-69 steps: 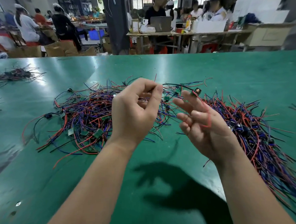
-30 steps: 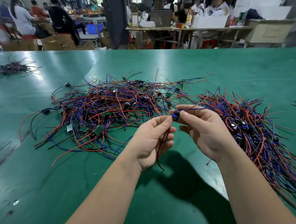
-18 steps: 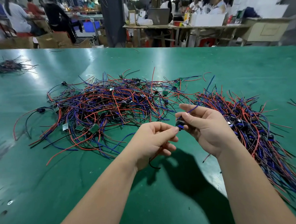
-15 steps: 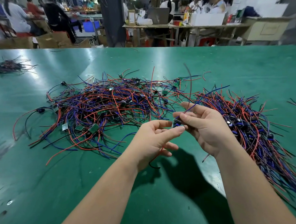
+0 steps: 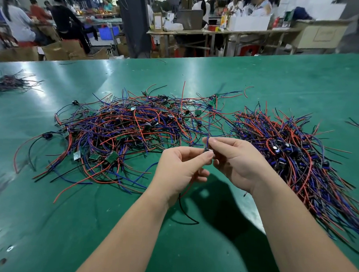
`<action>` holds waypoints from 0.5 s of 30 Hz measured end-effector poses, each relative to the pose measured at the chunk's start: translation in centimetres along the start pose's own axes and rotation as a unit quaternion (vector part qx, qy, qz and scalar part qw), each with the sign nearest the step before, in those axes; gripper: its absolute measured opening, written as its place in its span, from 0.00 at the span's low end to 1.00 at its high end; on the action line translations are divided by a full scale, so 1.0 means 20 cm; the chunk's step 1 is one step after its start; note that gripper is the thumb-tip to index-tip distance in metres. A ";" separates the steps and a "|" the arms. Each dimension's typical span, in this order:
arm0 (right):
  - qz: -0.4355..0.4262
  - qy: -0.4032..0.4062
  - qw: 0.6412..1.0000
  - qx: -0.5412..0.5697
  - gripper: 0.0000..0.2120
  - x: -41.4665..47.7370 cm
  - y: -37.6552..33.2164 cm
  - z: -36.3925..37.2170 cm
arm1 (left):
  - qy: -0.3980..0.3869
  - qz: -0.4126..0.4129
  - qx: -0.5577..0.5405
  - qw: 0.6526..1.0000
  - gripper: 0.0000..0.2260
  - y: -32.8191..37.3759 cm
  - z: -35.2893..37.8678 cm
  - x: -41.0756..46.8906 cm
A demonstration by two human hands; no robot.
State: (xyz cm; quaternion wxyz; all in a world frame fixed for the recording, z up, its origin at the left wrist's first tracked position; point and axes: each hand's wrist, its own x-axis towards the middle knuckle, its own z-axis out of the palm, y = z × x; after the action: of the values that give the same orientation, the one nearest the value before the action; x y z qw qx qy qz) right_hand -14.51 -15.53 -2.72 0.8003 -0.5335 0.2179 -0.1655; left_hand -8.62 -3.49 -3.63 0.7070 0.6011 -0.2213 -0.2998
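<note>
Above the green table [image 5: 189, 250], my left hand [image 5: 179, 169] and my right hand [image 5: 237, 161] meet at their fingertips. Between them they pinch a small dark wired component [image 5: 206, 150]. Its blue wire [image 5: 208, 129] rises from my right fingertips. A black wire [image 5: 184, 213] and a red one trail down from under my left hand. Most of the component is hidden by my fingers.
A loose tangle of red, blue and black wires with small green boards [image 5: 122, 133] lies left of centre. A denser pile of wired parts [image 5: 298, 154] spreads to the right. Another small wire bunch [image 5: 8, 83] lies far left. People work at benches beyond the table.
My hands came down from in front of the pile and drew together. The blue wire, earlier slanting right, now points straight up. My left fingertips have closed on the component.
</note>
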 end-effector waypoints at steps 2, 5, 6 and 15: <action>0.009 -0.017 1.000 -0.014 0.05 -0.01 0.00 0.00 | -0.005 0.000 0.016 1.000 0.02 0.00 0.00 0.00; 0.014 -0.017 0.999 -0.047 0.06 0.00 -0.02 -0.03 | -0.020 -0.005 0.043 0.999 0.01 0.00 0.00 -0.01; 0.012 -0.014 0.998 -0.063 0.06 0.00 -0.02 -0.04 | -0.025 -0.010 0.050 0.998 0.01 0.00 -0.01 -0.01; -0.046 0.005 0.976 -0.212 0.04 0.01 0.01 -0.04 | -0.017 -0.034 0.084 0.996 0.04 0.00 0.00 -0.02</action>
State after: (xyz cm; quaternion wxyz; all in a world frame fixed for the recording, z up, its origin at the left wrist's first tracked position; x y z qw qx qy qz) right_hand -14.77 -16.18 -3.13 0.6592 -0.6999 0.2273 -0.1551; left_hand -8.87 -3.29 -3.51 0.6396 0.6602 -0.2372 -0.3143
